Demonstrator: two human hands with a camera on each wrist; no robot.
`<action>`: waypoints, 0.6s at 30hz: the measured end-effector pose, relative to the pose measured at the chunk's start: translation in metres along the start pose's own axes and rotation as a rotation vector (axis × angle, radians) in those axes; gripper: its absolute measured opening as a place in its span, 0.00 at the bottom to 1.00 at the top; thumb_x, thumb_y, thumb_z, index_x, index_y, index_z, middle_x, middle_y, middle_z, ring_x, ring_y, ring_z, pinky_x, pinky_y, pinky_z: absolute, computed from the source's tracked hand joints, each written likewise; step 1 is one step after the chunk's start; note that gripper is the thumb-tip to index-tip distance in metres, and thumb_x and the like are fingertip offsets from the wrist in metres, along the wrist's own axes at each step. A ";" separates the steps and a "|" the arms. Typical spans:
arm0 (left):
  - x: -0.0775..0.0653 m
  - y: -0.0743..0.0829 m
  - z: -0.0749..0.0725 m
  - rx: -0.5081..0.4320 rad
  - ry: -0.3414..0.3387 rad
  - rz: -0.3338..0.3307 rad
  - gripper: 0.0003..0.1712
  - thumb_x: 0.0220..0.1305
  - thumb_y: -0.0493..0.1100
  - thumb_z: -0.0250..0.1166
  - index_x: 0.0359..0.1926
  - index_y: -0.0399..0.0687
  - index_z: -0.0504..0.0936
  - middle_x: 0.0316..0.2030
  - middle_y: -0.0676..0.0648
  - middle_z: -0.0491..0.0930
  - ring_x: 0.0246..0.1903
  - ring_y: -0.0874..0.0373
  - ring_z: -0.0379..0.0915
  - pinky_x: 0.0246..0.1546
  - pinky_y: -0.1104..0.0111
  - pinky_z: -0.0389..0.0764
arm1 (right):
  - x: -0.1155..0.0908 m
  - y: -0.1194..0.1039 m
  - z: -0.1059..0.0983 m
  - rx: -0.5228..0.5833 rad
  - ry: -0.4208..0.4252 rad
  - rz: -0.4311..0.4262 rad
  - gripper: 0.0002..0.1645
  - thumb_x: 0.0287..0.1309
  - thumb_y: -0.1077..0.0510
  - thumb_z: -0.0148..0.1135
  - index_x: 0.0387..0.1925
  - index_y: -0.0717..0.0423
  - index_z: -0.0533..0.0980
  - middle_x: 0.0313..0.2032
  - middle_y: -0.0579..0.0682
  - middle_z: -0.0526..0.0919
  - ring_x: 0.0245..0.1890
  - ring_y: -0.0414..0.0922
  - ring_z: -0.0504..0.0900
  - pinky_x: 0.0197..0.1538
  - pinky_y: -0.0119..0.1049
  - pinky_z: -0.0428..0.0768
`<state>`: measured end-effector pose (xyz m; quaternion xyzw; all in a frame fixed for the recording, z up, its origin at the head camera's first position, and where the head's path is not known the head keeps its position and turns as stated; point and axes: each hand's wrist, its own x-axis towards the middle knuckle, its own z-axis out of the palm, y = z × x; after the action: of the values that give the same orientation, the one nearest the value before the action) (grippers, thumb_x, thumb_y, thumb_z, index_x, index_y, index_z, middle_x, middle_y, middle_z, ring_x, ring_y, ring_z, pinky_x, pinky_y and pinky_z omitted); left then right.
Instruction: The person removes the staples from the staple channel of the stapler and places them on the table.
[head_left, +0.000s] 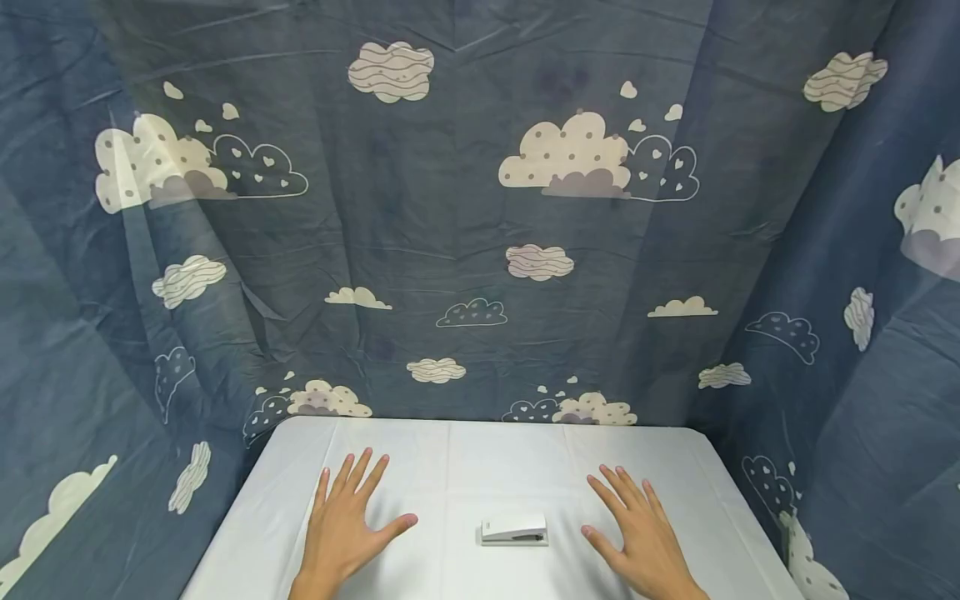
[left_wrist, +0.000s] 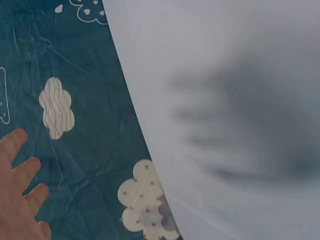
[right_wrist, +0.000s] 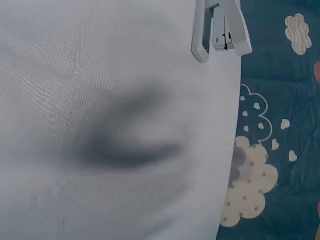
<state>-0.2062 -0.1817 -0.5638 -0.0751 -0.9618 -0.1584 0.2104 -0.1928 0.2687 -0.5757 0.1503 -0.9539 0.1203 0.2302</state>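
Observation:
A white stapler (head_left: 514, 530) lies on the white table (head_left: 465, 467), between the two hands in the head view. Left of it, my left hand (head_left: 345, 527) is held above the table with fingers spread and nothing in it. On the other side, my right hand (head_left: 637, 533) hovers with its fingers extended, nearer to the stapler and apart from it. The right wrist view shows part of the stapler (right_wrist: 220, 30) at the top, cut off by the frame. In the left wrist view, fingers of my left hand (left_wrist: 20, 190) enter at the lower left.
A dark blue curtain (head_left: 405, 208) with printed clouds hangs behind the table and along both sides. Soft hand shadows fall on the white tabletop (left_wrist: 145, 70) in both wrist views. The table's far edge meets the curtain.

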 end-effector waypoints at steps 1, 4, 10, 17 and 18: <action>0.001 0.002 0.002 -0.005 0.001 0.002 0.58 0.48 0.86 0.62 0.75 0.64 0.69 0.77 0.48 0.64 0.77 0.42 0.56 0.78 0.44 0.43 | 0.000 0.000 0.002 0.006 0.005 -0.007 0.42 0.58 0.32 0.68 0.69 0.45 0.74 0.72 0.55 0.72 0.73 0.62 0.67 0.78 0.35 0.19; 0.003 0.009 0.009 -0.014 -0.007 0.003 0.58 0.48 0.86 0.62 0.75 0.65 0.69 0.77 0.50 0.64 0.78 0.44 0.56 0.78 0.44 0.45 | 0.001 -0.002 0.006 0.031 0.016 -0.017 0.42 0.58 0.33 0.69 0.69 0.45 0.74 0.72 0.55 0.73 0.73 0.62 0.68 0.79 0.34 0.21; 0.003 0.026 0.026 -0.041 -0.003 0.026 0.57 0.48 0.86 0.62 0.75 0.65 0.70 0.76 0.50 0.66 0.77 0.45 0.59 0.77 0.42 0.50 | 0.000 -0.006 0.018 0.081 0.008 0.001 0.42 0.56 0.34 0.72 0.68 0.46 0.75 0.71 0.54 0.74 0.73 0.61 0.68 0.78 0.31 0.21; -0.001 0.046 0.045 -0.093 -0.042 0.026 0.54 0.53 0.84 0.61 0.75 0.64 0.69 0.76 0.49 0.67 0.76 0.45 0.60 0.77 0.43 0.50 | -0.002 -0.014 0.034 0.126 -0.009 0.010 0.42 0.52 0.41 0.77 0.67 0.48 0.76 0.69 0.53 0.77 0.72 0.58 0.71 0.76 0.60 0.59; -0.001 0.048 0.047 -0.098 -0.049 0.025 0.53 0.54 0.83 0.61 0.75 0.64 0.69 0.76 0.49 0.67 0.76 0.45 0.60 0.77 0.43 0.50 | -0.002 -0.015 0.036 0.128 -0.013 0.008 0.42 0.52 0.41 0.77 0.67 0.48 0.76 0.68 0.53 0.77 0.71 0.58 0.72 0.72 0.61 0.64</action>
<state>-0.2129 -0.1209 -0.5918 -0.1010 -0.9567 -0.2010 0.1849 -0.2007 0.2442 -0.6056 0.1618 -0.9463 0.1813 0.2135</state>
